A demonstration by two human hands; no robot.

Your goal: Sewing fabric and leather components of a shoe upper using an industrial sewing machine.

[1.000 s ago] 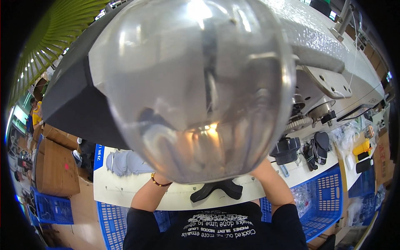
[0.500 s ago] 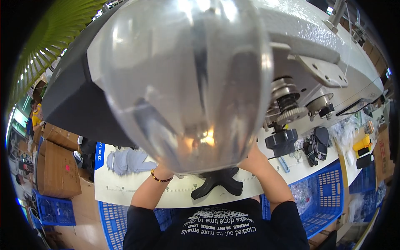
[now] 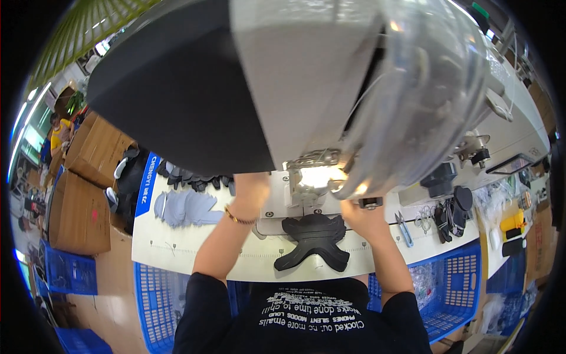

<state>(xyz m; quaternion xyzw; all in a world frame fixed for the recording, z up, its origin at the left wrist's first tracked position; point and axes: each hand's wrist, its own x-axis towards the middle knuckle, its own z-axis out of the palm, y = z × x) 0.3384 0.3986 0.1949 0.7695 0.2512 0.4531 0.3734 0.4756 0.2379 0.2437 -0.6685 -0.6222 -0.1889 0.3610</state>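
A black, Y-shaped padded piece [image 3: 312, 245] lies on the white sewing table [image 3: 194, 259], between my forearms at the front edge. It looks like several layers stacked. My left hand [image 3: 250, 194], with a beaded bracelet on its wrist, reaches up under the head of the sewing machine [image 3: 306, 71]; its fingers are hidden there. On the other side of the lit needle area, my right hand [image 3: 361, 217] is close to a small black machine part, its fingertips covered by the machine. What either hand holds does not show.
Grey cut pieces [image 3: 186, 207] and black pieces [image 3: 197, 180] lie at the left. To the right are blue-handled snips [image 3: 404, 229] and a black strapped item [image 3: 457, 206]. Blue baskets [image 3: 451, 295] stand below the table edge, cardboard boxes [image 3: 79, 215] farther left. A clear, blurred cover [image 3: 424, 88] hangs close overhead.
The view has shifted, so the clear cover now stands farther right and the needle area shows. More of the black padded piece is visible. Both hands remain by the machine.
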